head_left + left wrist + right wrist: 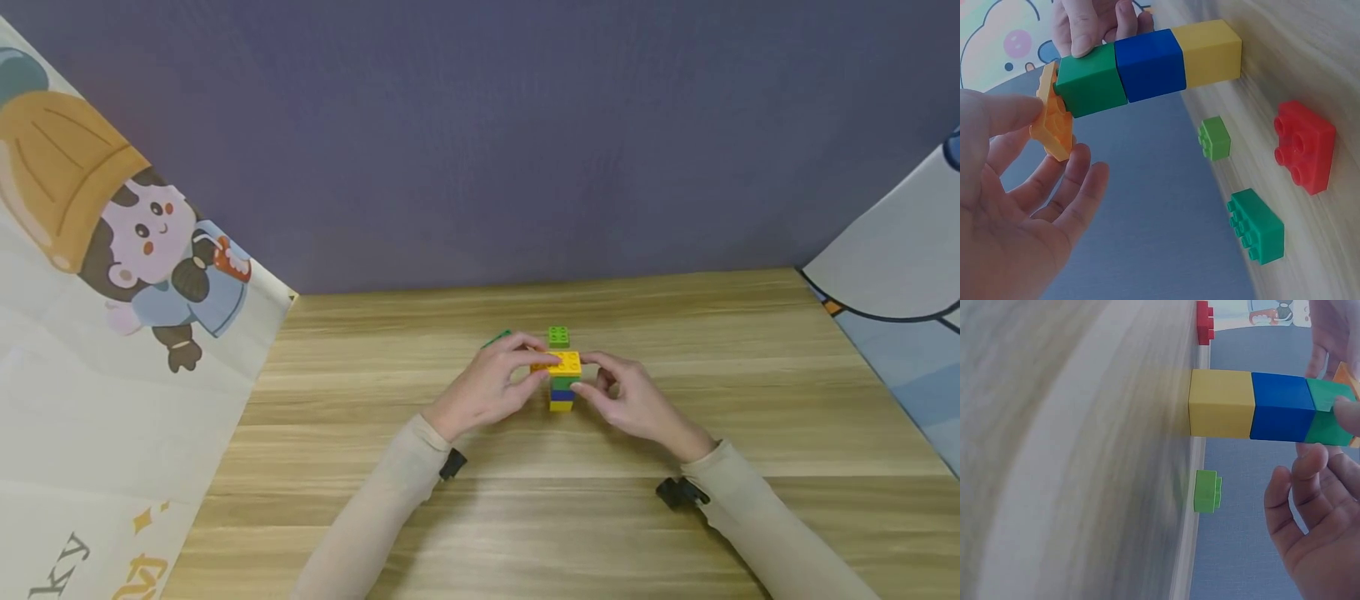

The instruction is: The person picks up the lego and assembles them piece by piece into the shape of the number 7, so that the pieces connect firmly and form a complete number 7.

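A small tower stands upright on the wooden table, with a yellow brick (1213,55) at the bottom, a blue brick (1150,64) above it and a green brick (1092,84) higher up. Across its top lies a thin orange-yellow brick (567,362), jutting out to the left of the tower. My left hand (495,380) pinches the jutting end of this thin brick between thumb and fingers. From the right, my right hand (636,406) holds the green brick, its thumb on the near face and its fingers partly hidden on the other side.
Behind the tower sits a light green brick (558,335). A longer dark green brick (1259,226) and a red brick (1310,147) lie on the table to the left, mostly covered by my left hand in the head view. A dark blue-grey panel (480,167) rises along the table's back edge.
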The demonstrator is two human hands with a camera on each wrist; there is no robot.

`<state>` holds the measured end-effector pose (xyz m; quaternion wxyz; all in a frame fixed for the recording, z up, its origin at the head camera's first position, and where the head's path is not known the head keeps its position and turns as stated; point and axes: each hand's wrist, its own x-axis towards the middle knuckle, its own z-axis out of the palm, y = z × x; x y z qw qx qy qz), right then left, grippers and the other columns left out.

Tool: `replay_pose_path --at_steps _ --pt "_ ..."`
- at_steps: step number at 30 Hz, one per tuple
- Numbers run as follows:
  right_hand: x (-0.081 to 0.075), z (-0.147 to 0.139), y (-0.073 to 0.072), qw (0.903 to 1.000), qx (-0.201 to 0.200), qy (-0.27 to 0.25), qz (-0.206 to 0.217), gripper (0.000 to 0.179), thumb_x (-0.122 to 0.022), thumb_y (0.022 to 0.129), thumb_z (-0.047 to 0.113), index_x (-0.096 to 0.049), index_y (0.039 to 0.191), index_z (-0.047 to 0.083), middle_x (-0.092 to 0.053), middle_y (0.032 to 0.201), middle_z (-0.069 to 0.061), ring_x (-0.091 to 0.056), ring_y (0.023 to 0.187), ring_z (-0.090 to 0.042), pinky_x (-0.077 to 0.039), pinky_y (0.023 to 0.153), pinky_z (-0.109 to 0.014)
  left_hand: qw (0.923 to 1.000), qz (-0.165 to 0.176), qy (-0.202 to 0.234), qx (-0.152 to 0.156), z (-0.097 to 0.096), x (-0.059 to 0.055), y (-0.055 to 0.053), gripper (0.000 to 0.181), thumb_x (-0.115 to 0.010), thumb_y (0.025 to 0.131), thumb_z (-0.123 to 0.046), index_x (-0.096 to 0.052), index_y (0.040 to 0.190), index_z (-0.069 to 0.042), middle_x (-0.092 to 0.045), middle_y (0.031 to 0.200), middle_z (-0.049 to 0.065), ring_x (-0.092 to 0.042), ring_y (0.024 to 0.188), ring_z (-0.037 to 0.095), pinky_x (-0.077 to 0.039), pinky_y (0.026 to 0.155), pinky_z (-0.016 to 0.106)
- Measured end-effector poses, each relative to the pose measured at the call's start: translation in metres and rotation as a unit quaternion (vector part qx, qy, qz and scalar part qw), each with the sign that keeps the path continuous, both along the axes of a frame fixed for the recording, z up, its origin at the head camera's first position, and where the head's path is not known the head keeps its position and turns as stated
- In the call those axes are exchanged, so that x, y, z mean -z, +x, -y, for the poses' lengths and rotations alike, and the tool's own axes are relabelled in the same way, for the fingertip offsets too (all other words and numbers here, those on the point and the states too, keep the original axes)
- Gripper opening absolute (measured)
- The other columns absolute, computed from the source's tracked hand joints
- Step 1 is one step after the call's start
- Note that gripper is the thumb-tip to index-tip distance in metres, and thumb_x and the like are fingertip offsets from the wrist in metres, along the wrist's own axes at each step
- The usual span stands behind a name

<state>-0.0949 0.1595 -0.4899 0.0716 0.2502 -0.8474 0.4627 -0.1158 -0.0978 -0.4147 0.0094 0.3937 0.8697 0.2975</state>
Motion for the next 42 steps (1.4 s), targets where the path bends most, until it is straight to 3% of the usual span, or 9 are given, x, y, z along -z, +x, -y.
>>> replay_pose_path --at_steps 17,35,42 --pt "0.0 0.0 0.001 0.9999 -0.002 -0.006 -0.012 0.036 -0.078 0.096 0.009 -0.069 0.131 0.004 -0.056 0.065 0.012 -0.046 0.053 -0.003 -0.041 0.046 -0.024 0.998 -0.051 -0.037 0.002 -0.001 -0.004 0.005 0.029 -0.068 0.106 -0.019 -0.076 0.133 -0.016 -0.067 0.136 0.007 -0.062 0.108 0.017 -0.056 0.088 0.029" --pt "-0.007 -0.004 -0.002 0.9995 0.002 0.002 0.031 0.043 -0.078 0.099 0.016 -0.066 0.138 0.004 -0.06 0.066 0.01 -0.051 0.054 -0.004 -0.045 0.047 -0.025 0.9982 -0.047 -0.036 -0.012 -0.003 -0.004 0.002 0.028 -0.067 0.107 -0.02 -0.077 0.133 -0.016 -0.067 0.135 0.006 -0.063 0.106 0.016 -0.055 0.085 0.028" --pt "-0.012 -0.006 -0.006 0.9989 0.001 -0.015 0.044 0.048 -0.076 0.1 0.016 -0.061 0.145 0.004 -0.068 0.08 0.001 -0.058 0.059 -0.006 -0.049 0.05 -0.026 0.9979 -0.05 -0.038 -0.016 -0.006 -0.004 -0.001 0.028 -0.068 0.106 -0.019 -0.077 0.133 -0.016 -0.068 0.134 0.006 -0.063 0.103 0.018 -0.054 0.083 0.028"
